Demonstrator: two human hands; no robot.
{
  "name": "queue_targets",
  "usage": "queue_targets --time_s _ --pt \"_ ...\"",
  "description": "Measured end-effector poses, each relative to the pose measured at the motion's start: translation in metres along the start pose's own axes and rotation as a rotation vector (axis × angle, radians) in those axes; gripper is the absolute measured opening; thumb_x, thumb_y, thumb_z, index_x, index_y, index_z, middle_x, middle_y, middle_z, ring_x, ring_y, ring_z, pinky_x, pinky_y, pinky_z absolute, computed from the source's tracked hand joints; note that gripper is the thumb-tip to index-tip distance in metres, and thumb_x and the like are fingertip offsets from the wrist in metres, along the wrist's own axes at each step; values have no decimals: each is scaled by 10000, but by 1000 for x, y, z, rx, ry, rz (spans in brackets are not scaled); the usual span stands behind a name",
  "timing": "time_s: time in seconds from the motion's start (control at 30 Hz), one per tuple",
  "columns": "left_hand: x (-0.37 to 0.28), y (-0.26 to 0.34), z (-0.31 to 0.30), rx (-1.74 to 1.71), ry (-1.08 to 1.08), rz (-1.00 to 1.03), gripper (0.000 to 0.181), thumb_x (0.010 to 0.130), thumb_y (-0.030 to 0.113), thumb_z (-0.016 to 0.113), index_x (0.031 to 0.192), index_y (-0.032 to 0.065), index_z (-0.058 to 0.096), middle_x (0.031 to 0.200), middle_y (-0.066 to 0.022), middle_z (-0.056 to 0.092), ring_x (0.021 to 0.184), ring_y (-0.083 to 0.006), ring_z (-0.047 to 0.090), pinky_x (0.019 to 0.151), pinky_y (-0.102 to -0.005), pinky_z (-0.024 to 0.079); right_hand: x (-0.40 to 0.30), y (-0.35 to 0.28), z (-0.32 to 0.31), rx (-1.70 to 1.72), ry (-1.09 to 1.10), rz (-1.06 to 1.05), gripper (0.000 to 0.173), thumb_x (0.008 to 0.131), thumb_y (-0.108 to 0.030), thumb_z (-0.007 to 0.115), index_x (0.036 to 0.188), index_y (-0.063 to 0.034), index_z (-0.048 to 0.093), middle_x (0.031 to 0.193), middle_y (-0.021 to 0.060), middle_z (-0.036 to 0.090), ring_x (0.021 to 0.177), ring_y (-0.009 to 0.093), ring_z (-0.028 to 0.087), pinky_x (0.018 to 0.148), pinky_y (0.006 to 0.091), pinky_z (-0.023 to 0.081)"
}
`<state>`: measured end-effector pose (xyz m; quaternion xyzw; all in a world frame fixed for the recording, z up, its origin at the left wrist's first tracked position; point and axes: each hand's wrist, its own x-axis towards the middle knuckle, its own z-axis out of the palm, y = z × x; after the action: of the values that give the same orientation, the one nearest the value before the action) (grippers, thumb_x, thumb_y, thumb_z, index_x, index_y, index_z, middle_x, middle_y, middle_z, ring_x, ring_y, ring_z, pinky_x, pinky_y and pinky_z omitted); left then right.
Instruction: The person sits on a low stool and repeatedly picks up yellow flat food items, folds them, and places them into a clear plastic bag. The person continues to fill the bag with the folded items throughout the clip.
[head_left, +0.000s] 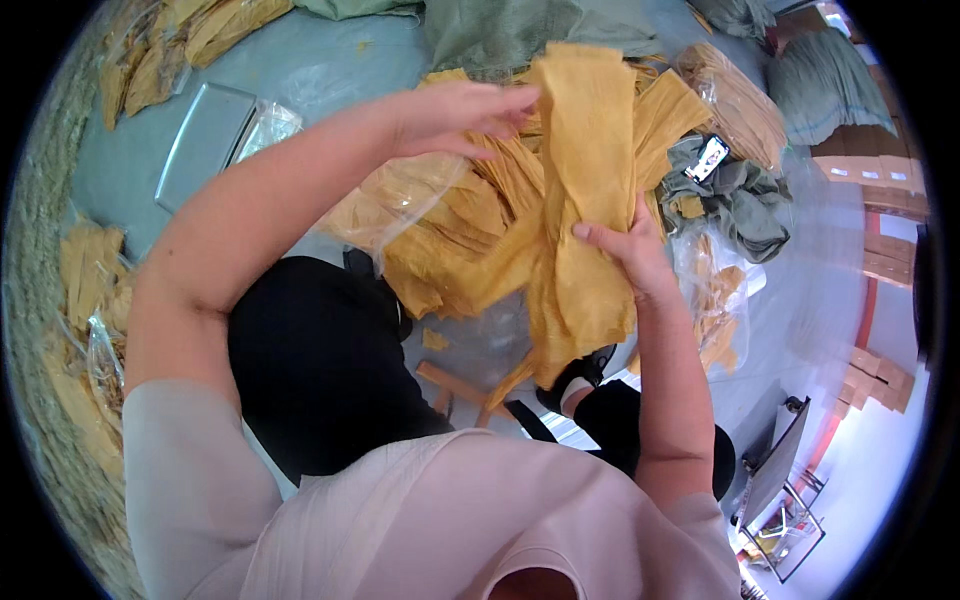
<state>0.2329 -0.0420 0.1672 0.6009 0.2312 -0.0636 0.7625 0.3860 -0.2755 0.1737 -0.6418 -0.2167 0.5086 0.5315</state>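
Note:
My right hand (637, 247) grips a long, flat, yellow-tan dried sheet (589, 150), perhaps dried tofu skin, with the thumb across its front. The sheet stands upright, and its crumpled lower part hangs below the hand. To its left, my left hand (472, 120) is raised with the fingers apart and slightly blurred; I see nothing held in it. Beneath and behind lie more wrinkled yellow sheets (450, 262), some of them partly inside a clear plastic bag (412, 187).
A metal tray or lid (202, 142) lies on the floor at the left. Green woven sacks (502, 34) are at the top. A lit phone (706, 159) rests on dark cloth (754, 206) at the right, near bagged sheets (731, 97). A wheeled cart (776, 465) stands lower right.

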Motion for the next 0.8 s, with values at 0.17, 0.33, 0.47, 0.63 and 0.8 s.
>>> queue_targets --time_s 0.17,0.33,0.47,0.63,0.8 --pt "-3 -199 -42 1262 355 32 485 831 377 641 1155 42 511 1209 -131 530 1056 -290 551 844 -386 477 21 35 -1 -193 -185 197 812 684 5 751 1377 -41 330 1235 52 541 1115 153 514 946 288 413" --pt "-3 -262 -53 305 541 29 269 868 193 608 1083 42 549 783 -28 572 732 -182 577 639 -322 461 51 92 15 -345 -392 219 864 673 5 752 1405 -39 295 1293 50 500 1160 157 473 1003 290 355" --pt "-14 -197 -71 -469 507 -26 222 902 150 565 1105 60 560 699 39 498 581 -55 471 501 -221 369 71 151 39 -346 -625 128 831 689 -49 755 1389 -33 310 1273 69 522 1152 169 481 995 296 364" --pt "-33 -168 -47 -162 472 153 223 930 132 533 1142 77 575 699 47 482 536 -32 430 475 -188 344 134 118 75 -707 -824 201 812 702 -103 750 1379 -35 308 1242 116 550 1152 187 492 977 300 384" --pt "-40 -151 -78 -515 628 352 256 946 137 513 1190 78 565 727 35 504 560 -36 457 513 -194 392 168 99 131 -946 -907 91 917 654 -181 760 1403 -36 252 1186 186 582 1126 277 547 974 327 411"
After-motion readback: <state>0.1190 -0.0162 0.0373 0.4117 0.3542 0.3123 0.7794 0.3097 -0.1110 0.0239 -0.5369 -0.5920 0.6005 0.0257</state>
